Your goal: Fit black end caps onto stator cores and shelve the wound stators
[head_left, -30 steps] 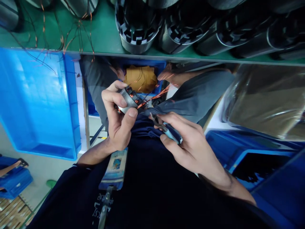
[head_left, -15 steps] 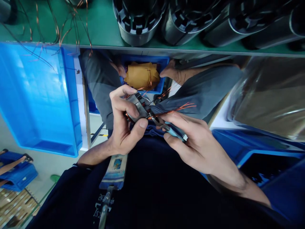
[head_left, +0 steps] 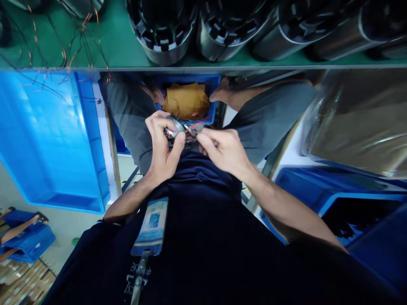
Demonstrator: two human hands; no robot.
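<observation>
Above my lap, my left hand (head_left: pixel 163 142) grips a small metal ring-shaped part (head_left: pixel 176 127) between thumb and fingers, with dark and copper-coloured bits at its edge. My right hand (head_left: pixel 224 150) is closed on pliers (head_left: pixel 193 130), whose metal jaws point left and meet the part's right side. The blue handles seen earlier are hidden by the fingers. Thin orange copper wires (head_left: pixel 199 123) show blurred by the jaws. Whether the jaws hold a wire is too small to tell.
Large metal cylinders (head_left: pixel 165 53) line the green bench (head_left: pixel 114 46), where loose wires hang over its edge. A blue tray (head_left: pixel 47 140) lies left. Between the feet, a blue bin (head_left: pixel 217 84) holds a yellow bundle (head_left: pixel 186 101). Plastic-covered brown material (head_left: pixel 359 123) and blue crates (head_left: pixel 299 186) are right.
My right hand has moved up and left with the pliers, and its fingers now cover the handles. The part in my left hand has turned and risen slightly. The whole view has shifted a little.
</observation>
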